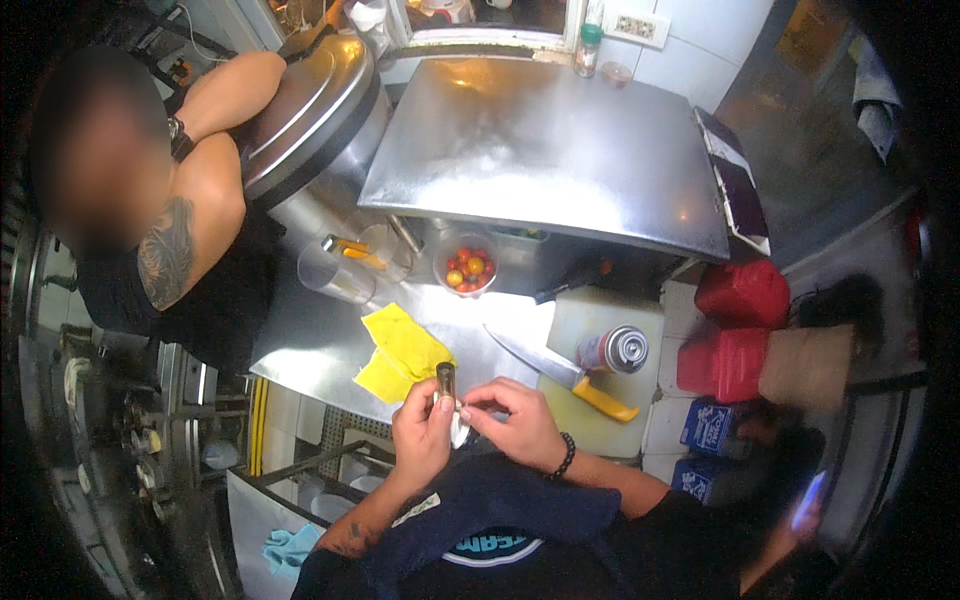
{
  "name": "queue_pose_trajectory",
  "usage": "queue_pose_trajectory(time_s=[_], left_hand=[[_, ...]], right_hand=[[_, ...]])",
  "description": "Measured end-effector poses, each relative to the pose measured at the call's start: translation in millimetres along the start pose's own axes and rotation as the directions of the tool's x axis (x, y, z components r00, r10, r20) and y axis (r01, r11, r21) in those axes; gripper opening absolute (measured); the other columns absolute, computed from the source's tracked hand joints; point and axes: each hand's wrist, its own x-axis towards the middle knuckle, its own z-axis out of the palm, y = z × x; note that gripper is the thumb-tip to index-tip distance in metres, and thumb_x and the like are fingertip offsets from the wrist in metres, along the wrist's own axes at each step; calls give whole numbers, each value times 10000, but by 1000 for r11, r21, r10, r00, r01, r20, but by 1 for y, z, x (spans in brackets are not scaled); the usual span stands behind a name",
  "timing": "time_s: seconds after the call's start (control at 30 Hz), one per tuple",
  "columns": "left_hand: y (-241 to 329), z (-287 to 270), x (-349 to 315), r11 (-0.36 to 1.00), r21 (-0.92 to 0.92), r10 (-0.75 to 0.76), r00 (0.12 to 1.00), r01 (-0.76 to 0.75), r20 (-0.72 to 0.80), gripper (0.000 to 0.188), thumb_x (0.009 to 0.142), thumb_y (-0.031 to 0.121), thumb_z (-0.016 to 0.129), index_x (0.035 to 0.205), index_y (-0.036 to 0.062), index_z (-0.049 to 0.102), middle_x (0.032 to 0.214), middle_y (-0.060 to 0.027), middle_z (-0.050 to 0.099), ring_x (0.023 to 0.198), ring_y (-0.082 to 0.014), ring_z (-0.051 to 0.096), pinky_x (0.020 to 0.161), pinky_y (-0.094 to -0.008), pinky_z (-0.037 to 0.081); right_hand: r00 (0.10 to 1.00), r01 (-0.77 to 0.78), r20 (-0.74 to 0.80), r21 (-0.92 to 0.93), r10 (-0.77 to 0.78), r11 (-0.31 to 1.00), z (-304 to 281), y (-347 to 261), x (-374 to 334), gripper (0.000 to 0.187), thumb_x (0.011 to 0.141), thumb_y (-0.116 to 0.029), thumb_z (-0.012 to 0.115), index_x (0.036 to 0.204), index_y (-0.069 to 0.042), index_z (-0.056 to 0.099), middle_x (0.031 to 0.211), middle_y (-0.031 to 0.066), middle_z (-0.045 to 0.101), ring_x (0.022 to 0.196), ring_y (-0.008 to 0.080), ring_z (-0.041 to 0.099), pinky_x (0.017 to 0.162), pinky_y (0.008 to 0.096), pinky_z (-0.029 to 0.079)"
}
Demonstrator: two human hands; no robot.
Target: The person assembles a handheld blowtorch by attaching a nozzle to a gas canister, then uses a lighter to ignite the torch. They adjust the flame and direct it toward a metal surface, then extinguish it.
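At the near edge of the surface [472, 322], beside the yellow cloth [402, 350], the left hand [422, 432] grips a metal tube [445, 378]; the right hand's [518, 425] fingers bunch near its base, grip unclear. Probably stiff, light, slippery; best held mid-barrel.

We wore a black top [645, 550], sleeves ending near the elbows, with dark navy cloth [570, 508] across the front. Teal lettering [492, 544] had a curved white border; a pale label [417, 510] sat left. We had a black bead bracelet [567, 456] on the right wrist, a dark tattoo [352, 540] on the left forearm.
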Motion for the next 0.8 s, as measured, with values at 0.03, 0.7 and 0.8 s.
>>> queue_pose_trajectory(time_s=[0.03, 0.7, 0.8], left_hand=[[-1, 1, -1, 1000, 1, 6, 1000, -6, 6, 185, 974, 103, 577, 1112, -17, 603, 854, -43, 654, 781, -94, 579, 696, -267, 478], [-23, 0, 3, 999, 47, -21, 1000, 20, 22, 189, 1008, 162, 553, 1085, -5, 595, 862, -8, 613, 774, -83, 550, 681, -254, 459], [-19, 3, 6, 983, -116, -140, 990, 143, 34, 195, 1042, 183, 502, 1047, 11, 593, 862, 10, 588, 787, -57, 521, 709, -232, 441]], right_hand=[[999, 36, 7, -54, -35, 998, 0, 4, -3, 120, 898, -70, 691, 974, 23, 684, 946, 126, 678, 818, 198, 678, 727, 302, 544], [956, 287, 118, -577, -269, 765, 9, 30, -1, 115, 927, -187, 613, 926, -78, 574, 840, 122, 568, 772, 332, 590, 690, 445, 457], [964, 260, 89, -522, -252, 812, 10, 33, 2, 142, 924, -170, 628, 1008, -55, 613, 856, 134, 599, 796, 346, 607, 699, 436, 475]])
